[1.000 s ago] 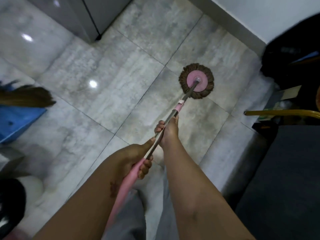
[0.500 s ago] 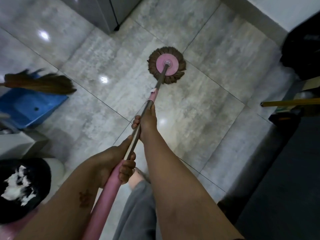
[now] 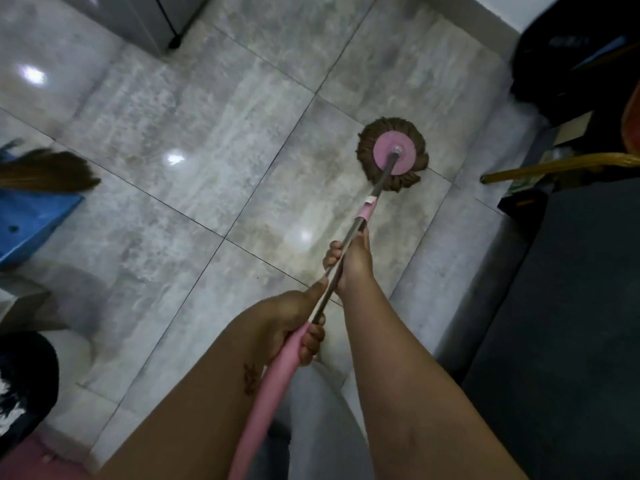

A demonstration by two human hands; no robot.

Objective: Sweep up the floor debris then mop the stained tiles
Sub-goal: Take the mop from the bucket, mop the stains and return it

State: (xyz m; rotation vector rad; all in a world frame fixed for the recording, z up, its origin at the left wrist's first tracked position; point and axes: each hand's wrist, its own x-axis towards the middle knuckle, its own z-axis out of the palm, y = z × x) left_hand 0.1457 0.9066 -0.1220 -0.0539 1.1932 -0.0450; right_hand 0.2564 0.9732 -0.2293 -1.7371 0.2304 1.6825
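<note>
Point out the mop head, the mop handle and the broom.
mop head [image 3: 382,152]: head view, on the pink disc, left of the pole.
mop handle [image 3: 280,375]: head view, on the pink grip below the left hand.
broom [image 3: 52,171]: head view, on the brown bristles.

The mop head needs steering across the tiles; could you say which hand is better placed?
Right, probably: the right hand grips the shaft nearest the mop head, so it can guide it; the left hand holds the pink grip behind.
</note>
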